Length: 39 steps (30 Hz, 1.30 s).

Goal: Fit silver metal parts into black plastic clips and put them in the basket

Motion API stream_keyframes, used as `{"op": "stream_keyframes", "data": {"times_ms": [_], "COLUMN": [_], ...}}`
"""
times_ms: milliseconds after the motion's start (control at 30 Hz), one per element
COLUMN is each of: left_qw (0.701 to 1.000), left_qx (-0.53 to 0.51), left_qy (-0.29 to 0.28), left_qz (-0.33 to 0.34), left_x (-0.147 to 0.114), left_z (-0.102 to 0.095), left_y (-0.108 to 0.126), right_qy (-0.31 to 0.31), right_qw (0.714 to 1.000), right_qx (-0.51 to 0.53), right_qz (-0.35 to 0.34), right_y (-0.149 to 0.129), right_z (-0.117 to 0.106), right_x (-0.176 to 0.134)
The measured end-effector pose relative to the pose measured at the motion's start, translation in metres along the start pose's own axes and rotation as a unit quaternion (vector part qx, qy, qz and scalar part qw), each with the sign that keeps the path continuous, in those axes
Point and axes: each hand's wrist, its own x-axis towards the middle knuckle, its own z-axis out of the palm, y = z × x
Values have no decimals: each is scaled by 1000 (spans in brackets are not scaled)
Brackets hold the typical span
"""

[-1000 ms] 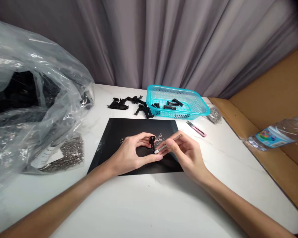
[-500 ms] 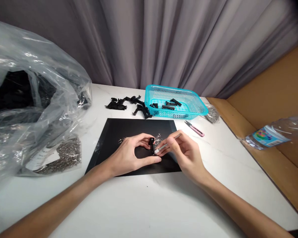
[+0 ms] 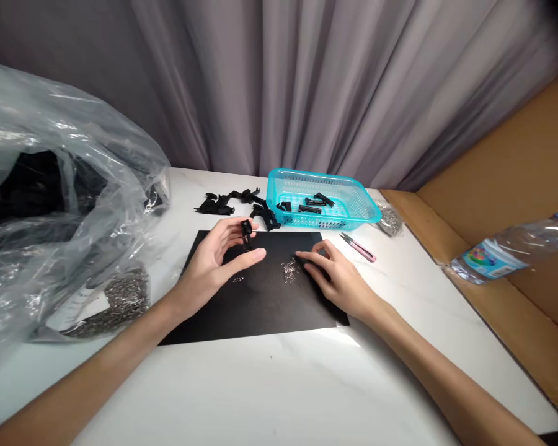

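My left hand (image 3: 204,263) grips a small black plastic part (image 3: 246,234) between fingers and thumb, raised over the far left of a black mat (image 3: 255,316). My right hand (image 3: 337,279) is low over the mat's right side, fingers bent and tips close together beside a loose pile of tiny shiny metal pieces (image 3: 289,272). What its fingers hold is hidden or too small to make out. A few more metal bits (image 3: 239,279) lie on the mat nearer my left hand.
Behind the mat stand a turquoise basket (image 3: 325,224) with several black parts and a heap of black parts (image 3: 216,204). Pink-handled snips (image 3: 359,248) and a bag of metal pieces (image 3: 389,220) lie right. Plastic bags (image 3: 125,291) fill the left; a bottle (image 3: 493,257) leans by cardboard (image 3: 506,161).
My hands have separated: the left moved left and away with the black part, the right moved to the metal pile. The thin, light-coloured tool in my right hand no longer shows.
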Motion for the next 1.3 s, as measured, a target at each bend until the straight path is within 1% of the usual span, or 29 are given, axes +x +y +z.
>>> {"op": "stream_keyframes", "data": {"times_ms": [100,167,300,367,467,633,733,800,900,967,1067,1133,1200,1300], "left_qw": [1000,999,999,998,992,976,963,955,944,938,930,927,926,927], "left_qx": [-2,4,34,66,114,183,218,242,272,288,308,317,319,317], "left_qy": [27,34,19,1,-41,-120,-155,-170,-183,-188,-192,-193,-192,-184], "left_qz": [-11,-9,2,12,16,5,12,24,41,52,56,56,65,85], "left_x": [1,1,-1,-3,-5,-10,-13,-15,-17,-18,-18,-18,-18,-17], "left_z": [2,3,4,4,4,5,6,7,6,6,6,7,8,9], "left_y": [0,-2,-8,-11,-14,-12,-10,-10,-11,-11,-10,-9,-8,-8], "right_qy": [-20,-41,-102,-106,-77,-31,-30,-43,-77,-109,-165,-183,-171,-120], "right_qw": [1000,999,995,994,997,999,998,997,995,992,985,980,982,991], "right_qx": [13,13,-13,-14,3,-14,10,22,48,56,11,-24,-38,-39], "right_qz": [-15,-19,-13,-10,-2,25,57,60,32,-2,-57,-73,-66,-39], "right_y": [0,-2,-5,-7,-8,-10,-8,-4,0,0,-5,-8,-10,-9], "right_z": [-6,-12,-18,-18,-15,-13,-19,-26,-36,-42,-45,-44,-39,-32], "right_x": [-2,-3,-4,-3,-1,0,0,0,1,0,-3,-5,-6,-4]}}
